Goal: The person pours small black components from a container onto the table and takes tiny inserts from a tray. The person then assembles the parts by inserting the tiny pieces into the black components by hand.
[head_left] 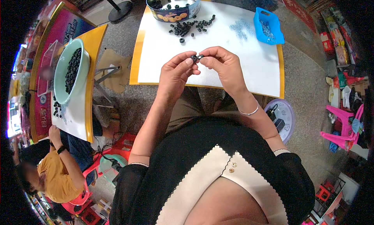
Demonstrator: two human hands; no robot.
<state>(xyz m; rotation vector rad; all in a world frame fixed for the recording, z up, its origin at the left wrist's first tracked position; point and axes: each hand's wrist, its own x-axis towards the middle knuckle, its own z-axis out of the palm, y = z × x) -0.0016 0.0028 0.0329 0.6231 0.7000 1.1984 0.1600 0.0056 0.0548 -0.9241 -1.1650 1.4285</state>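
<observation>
A white-topped table (257,61) is spread beneath and beyond the fingers, with its yellow near edge crossed by the wrists, on the body side of the fingertips. Bare white surface is left on both sides of the fingers: a narrower stretch toward the left edge, a wider one toward the right edge. Beyond the fingers and slightly to their left, the far part is taken up by a round tin (175,15) with black pieces inside. The left hand (175,69) and the right hand (226,65) are brought close together, fingertips facing. Well to the right of the fingers, near the right edge, a blue tray (277,24) is set, with tiny pale beads in it. Between tray and tin, loose pale beads (241,29) are scattered; ahead and to the left, a black pile (183,29) is spread, and a single black ring (182,40) is left nearer the fingers.

A dark rounded piece (194,58) is pinched between left thumb and index finger; a smaller dark piece (200,57) is clamped in the right fingertips, just beside it. The two are lined up roughly left to right. Their own long axes are hidden by the fingers, and whether they are joined cannot be told.
</observation>
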